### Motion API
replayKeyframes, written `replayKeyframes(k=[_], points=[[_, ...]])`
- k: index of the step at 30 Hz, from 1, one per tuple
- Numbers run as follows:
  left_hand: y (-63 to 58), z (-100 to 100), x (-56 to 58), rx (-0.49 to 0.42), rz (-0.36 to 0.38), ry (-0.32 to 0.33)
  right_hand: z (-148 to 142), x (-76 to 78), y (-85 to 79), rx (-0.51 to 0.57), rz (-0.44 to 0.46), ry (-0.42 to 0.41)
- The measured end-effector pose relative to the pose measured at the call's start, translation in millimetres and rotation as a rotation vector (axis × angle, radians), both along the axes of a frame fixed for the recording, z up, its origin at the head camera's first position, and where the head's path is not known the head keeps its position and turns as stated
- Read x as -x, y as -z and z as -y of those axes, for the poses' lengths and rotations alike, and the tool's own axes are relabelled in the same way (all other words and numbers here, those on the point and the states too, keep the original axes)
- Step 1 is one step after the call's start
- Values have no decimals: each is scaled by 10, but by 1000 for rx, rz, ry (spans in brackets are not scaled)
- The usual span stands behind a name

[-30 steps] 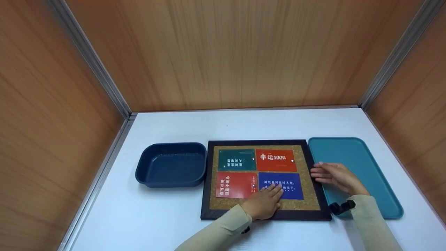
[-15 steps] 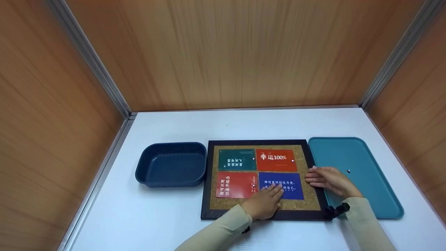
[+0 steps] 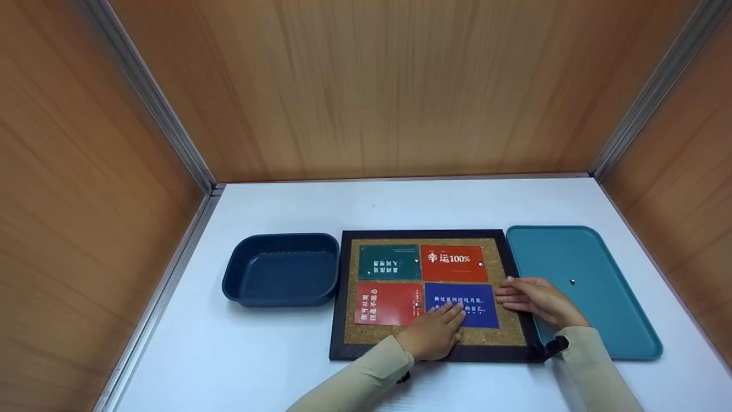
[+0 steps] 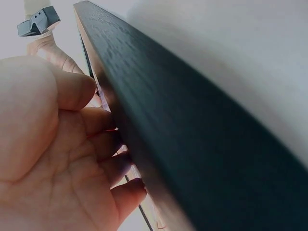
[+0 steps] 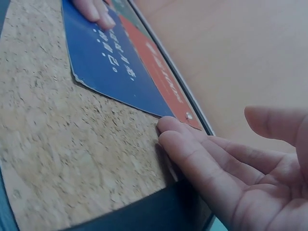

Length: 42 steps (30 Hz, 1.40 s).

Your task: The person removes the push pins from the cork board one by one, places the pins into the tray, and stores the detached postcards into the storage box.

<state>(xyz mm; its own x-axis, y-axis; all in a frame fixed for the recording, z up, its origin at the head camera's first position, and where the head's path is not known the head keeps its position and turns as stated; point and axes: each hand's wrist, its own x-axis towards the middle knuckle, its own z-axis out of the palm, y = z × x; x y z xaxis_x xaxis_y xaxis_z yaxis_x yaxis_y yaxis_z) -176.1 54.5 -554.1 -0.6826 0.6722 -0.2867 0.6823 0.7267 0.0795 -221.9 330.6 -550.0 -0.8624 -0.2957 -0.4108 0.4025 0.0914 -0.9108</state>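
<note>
Head view shows a blue card [image 3: 480, 315] on a cork board [image 3: 366, 336], at the bottom right of four cards. The left hand [image 3: 430, 336] lies on the card with its fingers out long and grips nothing. The right hand [image 3: 540, 298] has its fingers stretched out and its thumb wide apart. It holds nothing that I can see. Its fingertips [image 5: 166, 124] are just beside the blue card's edge, near the orange-red card [image 5: 154, 67].

To do this well, I think the left hand should press softly so the card can't slide. The right fingers should nudge the edge gently, and not bump the orange-red card. A small shiny dot, maybe a pin [image 3: 572, 281], sits on the green-blue tray [image 3: 600, 320], so the right hand should watch for its sharp point.
</note>
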Motion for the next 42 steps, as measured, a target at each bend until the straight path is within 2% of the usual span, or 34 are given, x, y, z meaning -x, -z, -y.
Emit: replayKeyframes(k=[15, 21, 29, 37, 42], points=[[-6, 13, -7, -24, 20, -16, 78, -18, 39, -23, 3, 84], [-10, 13, -7, -13, 14, -12, 94, -25, 33, -44, -20, 70], [-37, 14, -16, -21, 18, -13, 130, -72, 13, -77, -99, 9], [-24, 20, -12, -34, 12, -6, 252, -94, 1, -177, -104, 79], [-36, 26, -12, -39, 15, -6, 325, -105, 47, -197, -116, 72]])
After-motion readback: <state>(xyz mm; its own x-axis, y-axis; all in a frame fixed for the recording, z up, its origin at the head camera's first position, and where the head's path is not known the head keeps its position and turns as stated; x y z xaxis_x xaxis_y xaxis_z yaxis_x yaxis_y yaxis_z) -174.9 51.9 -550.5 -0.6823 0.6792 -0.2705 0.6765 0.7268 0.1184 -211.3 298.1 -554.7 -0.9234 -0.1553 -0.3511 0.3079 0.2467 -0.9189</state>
